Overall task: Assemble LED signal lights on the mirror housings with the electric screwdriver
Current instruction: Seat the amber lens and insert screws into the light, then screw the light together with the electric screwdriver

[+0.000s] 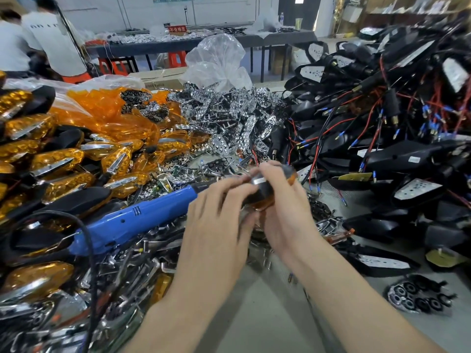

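In the head view, both hands met over the grey table [267, 317], just in front of the heaped parts. The left hand [216, 210] reached in from the left, its fingers laid over the top of a black-bodied signal light [265, 188] with an amber lens, the thumb tucked under it in a pinch. The right hand [288, 215] curled round the same piece from the right, fingers wrapped over its far end. Motion blur smeared both sets of fingertips, so the exact grip was hard to read.

The blue electric screwdriver [132, 220] lay unheld on the pile to the left, its dark nose pointing toward the left hand, and its black cable [90, 250] looped down toward the near edge.

Loose chrome trim pieces [127, 266] covered the near left. Finished amber lights [58, 159] were stacked at far left, with loose amber lenses [109, 110] behind them and chrome reflectors [229, 115] in the middle. Black housings [397, 154] with red and black wires filled the right. A clear plastic bag [216, 57] rose behind the reflectors, and 2 people [38, 39] in white shirts sat at the back left.
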`<act>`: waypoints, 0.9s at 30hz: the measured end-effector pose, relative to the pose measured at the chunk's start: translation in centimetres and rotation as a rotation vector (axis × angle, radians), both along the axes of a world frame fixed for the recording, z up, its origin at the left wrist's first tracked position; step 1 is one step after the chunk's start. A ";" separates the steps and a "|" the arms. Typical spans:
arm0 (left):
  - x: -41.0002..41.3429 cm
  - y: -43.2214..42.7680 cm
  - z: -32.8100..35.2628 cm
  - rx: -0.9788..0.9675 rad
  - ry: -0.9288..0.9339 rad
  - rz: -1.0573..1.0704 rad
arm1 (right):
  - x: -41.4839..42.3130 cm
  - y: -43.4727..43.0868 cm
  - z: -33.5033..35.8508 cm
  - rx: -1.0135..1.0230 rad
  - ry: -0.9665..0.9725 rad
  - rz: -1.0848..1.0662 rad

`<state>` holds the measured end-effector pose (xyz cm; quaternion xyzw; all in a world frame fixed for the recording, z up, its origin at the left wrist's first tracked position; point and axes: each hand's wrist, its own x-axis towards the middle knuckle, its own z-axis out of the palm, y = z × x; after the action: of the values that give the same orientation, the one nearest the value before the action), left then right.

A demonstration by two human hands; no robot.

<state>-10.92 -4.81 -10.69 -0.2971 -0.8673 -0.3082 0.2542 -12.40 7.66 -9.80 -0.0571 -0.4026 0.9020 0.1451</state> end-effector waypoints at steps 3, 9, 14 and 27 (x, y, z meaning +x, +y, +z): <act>0.5 -0.5 -0.4 -0.104 0.047 -0.054 | -0.2 1.8 0.4 -0.098 -0.037 -0.059; 1.3 -1.7 -1.5 -0.447 0.058 -0.154 | -0.7 3.2 -0.1 -0.065 -0.030 -0.149; 0.9 -0.6 -1.5 -0.479 0.153 -0.203 | -1.0 3.3 -0.5 -0.088 -0.020 -0.135; 0.9 -0.9 -1.2 -0.264 0.070 -0.281 | -0.7 3.3 -0.2 -0.094 -0.024 -0.092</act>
<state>-10.02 -5.73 -11.89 -0.4566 -0.8408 -0.2137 0.1973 -13.08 10.96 -10.00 -0.0933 -0.3586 0.9114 0.1788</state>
